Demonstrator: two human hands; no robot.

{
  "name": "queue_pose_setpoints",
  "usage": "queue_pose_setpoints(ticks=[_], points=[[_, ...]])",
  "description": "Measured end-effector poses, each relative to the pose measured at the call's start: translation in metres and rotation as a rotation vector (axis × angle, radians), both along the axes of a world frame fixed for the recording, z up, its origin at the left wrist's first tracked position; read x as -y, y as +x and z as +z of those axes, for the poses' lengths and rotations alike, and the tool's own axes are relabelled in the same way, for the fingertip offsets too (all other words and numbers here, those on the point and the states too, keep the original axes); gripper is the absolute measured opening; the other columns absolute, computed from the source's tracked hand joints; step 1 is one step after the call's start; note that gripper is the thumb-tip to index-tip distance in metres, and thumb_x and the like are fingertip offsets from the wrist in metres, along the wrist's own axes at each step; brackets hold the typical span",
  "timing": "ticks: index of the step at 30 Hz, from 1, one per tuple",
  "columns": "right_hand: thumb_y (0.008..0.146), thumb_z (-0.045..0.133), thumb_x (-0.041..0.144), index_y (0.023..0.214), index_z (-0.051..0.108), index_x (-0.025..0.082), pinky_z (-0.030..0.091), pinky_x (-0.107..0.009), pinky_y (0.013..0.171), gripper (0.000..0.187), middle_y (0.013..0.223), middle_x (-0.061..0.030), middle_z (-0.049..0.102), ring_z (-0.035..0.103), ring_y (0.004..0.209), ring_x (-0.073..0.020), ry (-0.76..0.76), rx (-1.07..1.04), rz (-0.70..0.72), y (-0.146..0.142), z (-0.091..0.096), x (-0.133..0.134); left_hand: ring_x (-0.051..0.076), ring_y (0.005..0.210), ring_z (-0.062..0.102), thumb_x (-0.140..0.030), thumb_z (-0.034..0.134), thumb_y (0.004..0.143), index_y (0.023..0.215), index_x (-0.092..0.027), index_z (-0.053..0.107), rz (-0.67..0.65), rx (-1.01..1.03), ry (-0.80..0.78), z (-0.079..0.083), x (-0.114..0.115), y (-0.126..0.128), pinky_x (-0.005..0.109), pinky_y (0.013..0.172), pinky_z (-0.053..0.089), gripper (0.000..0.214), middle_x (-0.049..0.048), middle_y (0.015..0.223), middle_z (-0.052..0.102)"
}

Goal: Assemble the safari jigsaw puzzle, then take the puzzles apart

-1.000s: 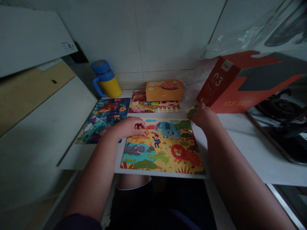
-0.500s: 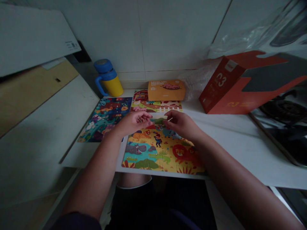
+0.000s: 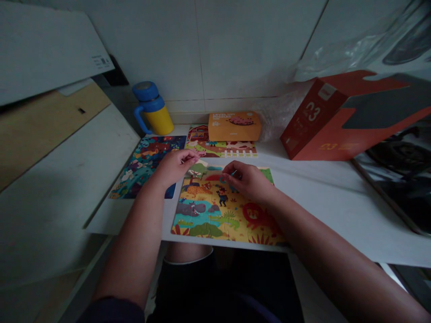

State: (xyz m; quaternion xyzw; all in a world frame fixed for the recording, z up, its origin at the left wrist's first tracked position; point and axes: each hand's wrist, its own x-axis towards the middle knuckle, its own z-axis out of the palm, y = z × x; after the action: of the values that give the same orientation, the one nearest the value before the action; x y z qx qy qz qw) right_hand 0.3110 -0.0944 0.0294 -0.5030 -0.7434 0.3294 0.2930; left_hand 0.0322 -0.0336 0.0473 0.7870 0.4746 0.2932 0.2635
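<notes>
An animal jigsaw puzzle (image 3: 232, 220) lies in front of me, with a hippo, a lion and a crocodile on yellow ground. Over its far left corner, my left hand (image 3: 177, 167) is closed in a pinch at a green-patterned puzzle piece (image 3: 199, 168), which looks slightly tilted. My right hand (image 3: 247, 179) hovers at the puzzle's far edge, thumb and fingers drawn together near a red and blue patch. Whatever those fingertips hold, if anything, is hidden. My right forearm covers part of the puzzle's right side.
A dark blue puzzle (image 3: 134, 172) lies left, and a farm puzzle (image 3: 218, 147) behind, partly under an orange puzzle box (image 3: 235, 126). A blue and yellow mug (image 3: 156, 112) stands back left. Right are a red box (image 3: 316, 121) and a stove (image 3: 397, 179); cardboard panels (image 3: 50, 121) lean left.
My hands have moved apart from the piece held between them. The left went left and holds it over the far left corner; the right shifted slightly left and down.
</notes>
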Motion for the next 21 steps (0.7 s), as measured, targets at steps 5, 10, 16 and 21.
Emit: queue_pose_setpoints(ticks=[5, 10, 16, 21], points=[[0.097, 0.064, 0.035, 0.100, 0.073, 0.022, 0.037, -0.027, 0.059, 0.016, 0.074, 0.0003, 0.069, 0.052, 0.060, -0.0123, 0.027, 0.065, 0.038, 0.001, -0.004, -0.001, 0.021, 0.079, 0.070, -0.040, 0.062, 0.095, 0.098, -0.020, 0.077, 0.126, -0.162, -0.028, -0.006, -0.007, -0.017, 0.029, 0.070, 0.049, 0.025, 0.0052, 0.092, 0.079], [0.097, 0.063, 0.034, 0.099, 0.073, 0.022, 0.037, -0.028, 0.059, 0.016, 0.077, -0.0005, 0.071, 0.054, 0.063, -0.0129, 0.057, 0.084, 0.052, 0.001, -0.005, -0.002, 0.019, 0.065, 0.067, -0.038, 0.062, 0.093, 0.094, -0.020, 0.074, 0.182, -0.170, -0.124, -0.015, -0.012, -0.023, 0.029, 0.059, 0.044, 0.022, 0.0028, 0.074, 0.074], [0.098, 0.062, 0.034, 0.100, 0.073, 0.023, 0.040, -0.029, 0.062, 0.016, 0.083, -0.0022, 0.074, 0.057, 0.067, -0.0143, 0.066, 0.090, 0.074, 0.003, -0.006, -0.002, 0.021, 0.076, 0.070, -0.039, 0.068, 0.088, 0.094, -0.021, 0.075, 0.173, -0.166, -0.105, -0.017, -0.011, -0.022, 0.030, 0.067, 0.050, 0.020, 0.0046, 0.086, 0.077], [0.098, 0.062, 0.035, 0.099, 0.073, 0.023, 0.039, -0.028, 0.062, 0.016, 0.084, -0.0019, 0.075, 0.057, 0.066, -0.0137, 0.067, 0.108, 0.075, 0.002, -0.006, -0.002, 0.022, 0.081, 0.071, -0.038, 0.084, 0.073, 0.102, -0.021, 0.074, 0.166, -0.096, -0.195, -0.025, -0.012, -0.024, 0.031, 0.070, 0.053, 0.035, 0.0045, 0.090, 0.075]])
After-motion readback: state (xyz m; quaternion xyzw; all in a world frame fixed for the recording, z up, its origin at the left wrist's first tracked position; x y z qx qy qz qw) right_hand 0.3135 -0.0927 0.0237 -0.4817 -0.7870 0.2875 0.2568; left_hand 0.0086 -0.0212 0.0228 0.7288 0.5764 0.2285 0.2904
